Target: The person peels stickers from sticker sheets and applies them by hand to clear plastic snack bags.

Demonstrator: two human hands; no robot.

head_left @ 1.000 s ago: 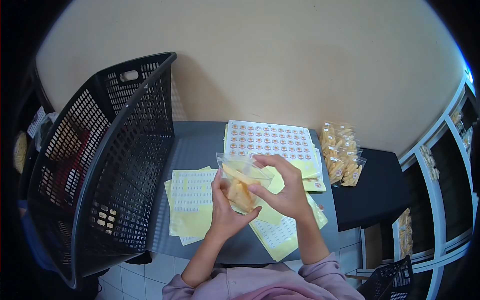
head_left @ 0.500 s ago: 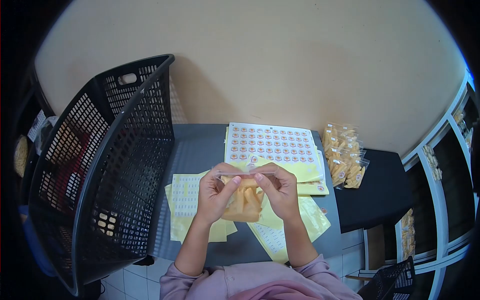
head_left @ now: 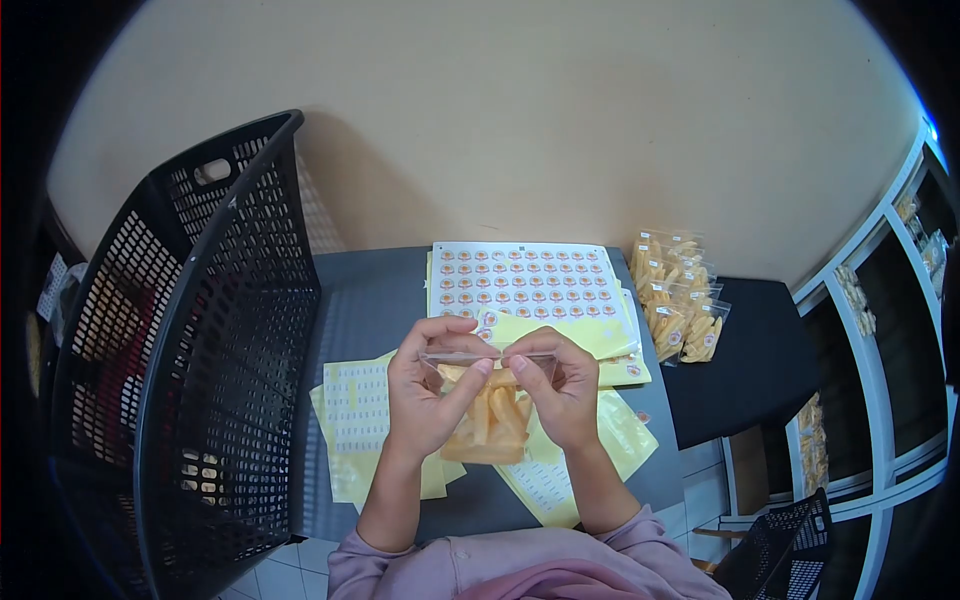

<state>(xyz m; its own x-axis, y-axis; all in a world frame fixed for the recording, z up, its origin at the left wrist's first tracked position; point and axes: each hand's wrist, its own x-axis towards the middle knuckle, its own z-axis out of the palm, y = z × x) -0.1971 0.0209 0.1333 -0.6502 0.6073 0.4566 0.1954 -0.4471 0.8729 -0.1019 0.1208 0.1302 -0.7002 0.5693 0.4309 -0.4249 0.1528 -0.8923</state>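
A clear plastic bag of pale yellow snack sticks [head_left: 484, 440] hangs over the middle of the table. My left hand [head_left: 425, 395] pinches the left part of its top edge between thumb and fingers. On the other side, my right hand [head_left: 565, 395] pinches the same edge, the two thumbs close together. The top strip stretches level between both hands, and the sticks lie in the lower part. Behind my hands is a stack of round-sticker sheets [head_left: 520, 275] with yellow backing. Small-label sheets [head_left: 357, 405] lie left of the bag, and another label sheet [head_left: 545, 488] lies below my right hand.
A tall black plastic basket [head_left: 215, 330] stands at the left of the grey table [head_left: 350, 290]. Several filled, labelled snack bags [head_left: 680, 300] are grouped on a black-covered table [head_left: 760, 350] at the right. Shelving with white frames [head_left: 860, 380] rises further right, with another black basket [head_left: 785, 550] low down.
The view has shifted slightly, moving the basket and sheets left in the picture. Both hands still pinch the bag's top edge, with the thumbs a little nearer each other.
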